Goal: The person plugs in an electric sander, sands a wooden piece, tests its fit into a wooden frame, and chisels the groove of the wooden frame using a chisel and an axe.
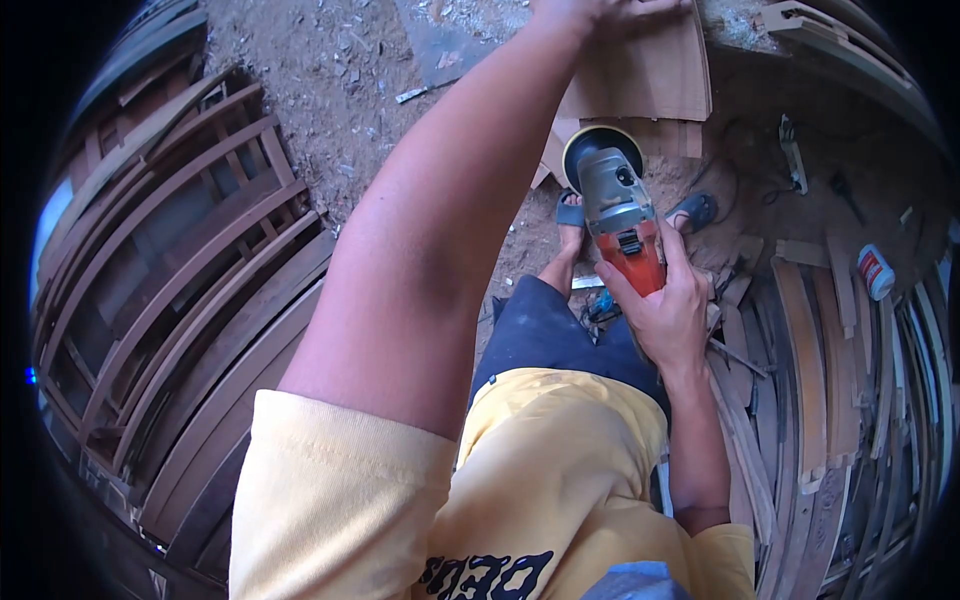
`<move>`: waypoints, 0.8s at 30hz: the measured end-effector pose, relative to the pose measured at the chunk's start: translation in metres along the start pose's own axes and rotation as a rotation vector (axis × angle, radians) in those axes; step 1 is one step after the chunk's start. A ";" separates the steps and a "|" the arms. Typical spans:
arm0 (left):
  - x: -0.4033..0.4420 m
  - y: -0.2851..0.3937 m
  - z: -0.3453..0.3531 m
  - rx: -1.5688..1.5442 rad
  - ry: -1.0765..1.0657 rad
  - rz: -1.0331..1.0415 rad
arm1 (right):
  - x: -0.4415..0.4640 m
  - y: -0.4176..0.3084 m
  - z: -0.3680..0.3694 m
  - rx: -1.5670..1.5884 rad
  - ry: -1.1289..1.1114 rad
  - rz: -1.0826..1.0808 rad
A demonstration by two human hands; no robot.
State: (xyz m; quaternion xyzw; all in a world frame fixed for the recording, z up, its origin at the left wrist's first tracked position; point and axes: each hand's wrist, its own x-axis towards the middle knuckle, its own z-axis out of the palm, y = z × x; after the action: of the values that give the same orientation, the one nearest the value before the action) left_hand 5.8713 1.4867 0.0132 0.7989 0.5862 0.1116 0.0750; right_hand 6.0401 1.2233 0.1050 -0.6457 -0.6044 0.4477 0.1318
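My right hand [668, 305] is wrapped round the red body of an angle grinder [632, 225] with a metal gear head. A round, dark backing pad with a yellowish rim [603, 152] is fitted at its far end, beside a brown board [640, 75]. My left arm reaches across to the top of the view. There my left hand [622, 14] lies on the board, its visible fingers stretched out; the frame's upper edge cuts off part of it. I cannot tell whether the pad touches the board.
Curved wooden frames [190, 270] are stacked at the left. Long wood strips [810, 370] lie at the right with a white bottle with a red label [876, 272]. Wood shavings [320, 90] litter the ground. A cable runs near my sandalled feet.
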 end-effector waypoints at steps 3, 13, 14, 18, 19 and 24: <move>-0.001 0.000 0.000 0.013 0.001 0.000 | 0.001 -0.004 0.002 0.085 -0.012 0.020; -0.002 -0.001 0.004 0.023 0.015 0.007 | 0.007 -0.010 0.007 0.075 -0.070 0.099; -0.002 -0.001 0.005 0.024 0.015 0.007 | 0.008 -0.009 0.006 0.059 -0.065 0.088; -0.001 0.000 0.006 0.040 0.020 0.006 | 0.008 -0.011 0.006 0.060 -0.073 0.086; -0.001 -0.001 0.006 0.036 0.008 0.002 | 0.009 -0.013 0.004 0.100 -0.072 0.121; -0.004 0.002 0.000 0.024 -0.010 -0.005 | 0.008 -0.006 -0.001 0.085 -0.032 0.130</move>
State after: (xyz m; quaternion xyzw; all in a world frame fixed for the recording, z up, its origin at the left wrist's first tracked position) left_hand 5.8717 1.4828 0.0136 0.7989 0.5891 0.1003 0.0689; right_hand 6.0356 1.2322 0.1064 -0.6701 -0.5436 0.4908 0.1203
